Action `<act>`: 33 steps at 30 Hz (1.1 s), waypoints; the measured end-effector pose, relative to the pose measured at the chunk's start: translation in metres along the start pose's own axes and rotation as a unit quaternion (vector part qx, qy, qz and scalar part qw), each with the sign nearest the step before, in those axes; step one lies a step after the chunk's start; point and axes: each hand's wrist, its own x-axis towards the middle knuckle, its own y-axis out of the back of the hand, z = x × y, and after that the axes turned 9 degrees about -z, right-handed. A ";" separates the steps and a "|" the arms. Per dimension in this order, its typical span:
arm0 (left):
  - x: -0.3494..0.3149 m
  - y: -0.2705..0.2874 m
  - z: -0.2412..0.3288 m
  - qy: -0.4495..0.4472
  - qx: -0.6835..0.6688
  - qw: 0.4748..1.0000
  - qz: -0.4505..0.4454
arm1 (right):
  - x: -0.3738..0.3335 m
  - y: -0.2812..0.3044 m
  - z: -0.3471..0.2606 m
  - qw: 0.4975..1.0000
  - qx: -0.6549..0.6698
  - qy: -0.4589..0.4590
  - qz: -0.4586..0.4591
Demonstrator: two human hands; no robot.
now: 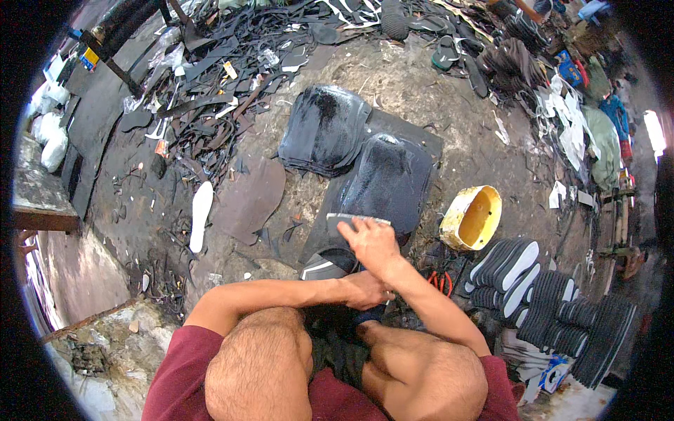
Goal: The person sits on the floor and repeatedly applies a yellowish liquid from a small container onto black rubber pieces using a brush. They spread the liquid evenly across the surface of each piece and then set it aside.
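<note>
My right hand (374, 244) is closed on a flat, thin-edged spreader (358, 219), pressed to the near end of a black sheet (393, 179). A whitish wet smear lies on that sheet's far end. Under my right forearm, my left hand (365, 290) is curled low between my knees; its fingers are partly hidden, and whatever they hold does not show. Just in front of it lies a dark shoe-like piece with white stripes (328, 265). Beyond the spreader, at the left, rests a stack of black sheets (323, 130), its top streaked with the same whitish film.
An oval yellow tub (453, 221) stands to the right. Red-handled pliers (440, 282) lie near my right forearm. Stacked ridged soles (547, 309) fill the right side. Left are a white insole (201, 217) and a brown sheet (249, 200); black scraps (210, 105) pile beyond.
</note>
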 end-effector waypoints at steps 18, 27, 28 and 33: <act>-0.010 0.060 -0.032 0.170 0.250 0.934 0.189 | 0.093 0.002 0.228 0.963 0.231 -0.132 -0.035; -0.033 0.067 -0.043 0.135 0.221 0.942 0.214 | 0.073 0.041 0.236 0.966 0.158 -0.097 -0.180; -0.033 0.068 -0.046 0.142 0.219 0.937 0.232 | 0.048 0.038 0.245 0.952 0.193 -0.177 -0.157; -0.039 0.068 -0.046 0.166 0.218 0.940 0.203 | -0.044 0.024 0.182 0.930 0.279 -0.168 -0.171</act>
